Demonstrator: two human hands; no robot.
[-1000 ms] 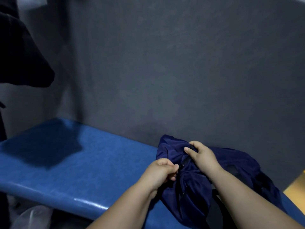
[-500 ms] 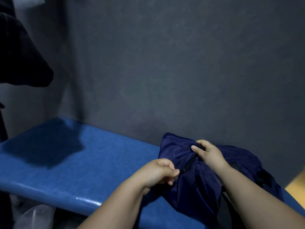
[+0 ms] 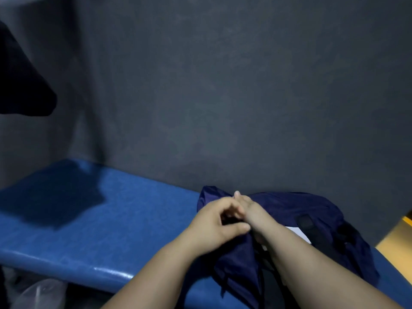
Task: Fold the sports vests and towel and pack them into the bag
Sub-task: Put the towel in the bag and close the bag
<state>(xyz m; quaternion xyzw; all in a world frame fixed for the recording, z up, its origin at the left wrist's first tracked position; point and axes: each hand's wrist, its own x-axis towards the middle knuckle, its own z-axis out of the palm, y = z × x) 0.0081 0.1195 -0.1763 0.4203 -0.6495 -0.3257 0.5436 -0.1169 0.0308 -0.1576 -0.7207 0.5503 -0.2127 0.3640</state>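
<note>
Head view looks down along both bare forearms to a dark blue bag [image 3: 278,206] that lies crumpled on a blue padded bench [image 3: 116,210], against a grey wall [image 3: 223,97]. The left hand [image 3: 217,221] sits at the bag's near-left edge with its fingers curled and its thumb laid across them, pinching something dark at the bag's opening. Whether that is a zip pull or just fabric is too blurred to tell. The right hand [image 3: 250,209] lies just beyond and touching the left, resting on the top of the bag. One fingertip pokes up past the left knuckles, but the other fingers are hidden, so I cannot tell whether it is gripping the cloth or lying loose.

Just right of the right wrist, something white [image 3: 297,233] shows inside the bag, and a black patch [image 3: 306,221] sits on the fabric beside it. Far to the left of the hands and above them hangs a dark garment [image 3: 22,85]. Below the bench edge, left of the left forearm, lies clear plastic [image 3: 40,294]. A yellow surface [image 3: 399,241] shows far right of the right arm.
</note>
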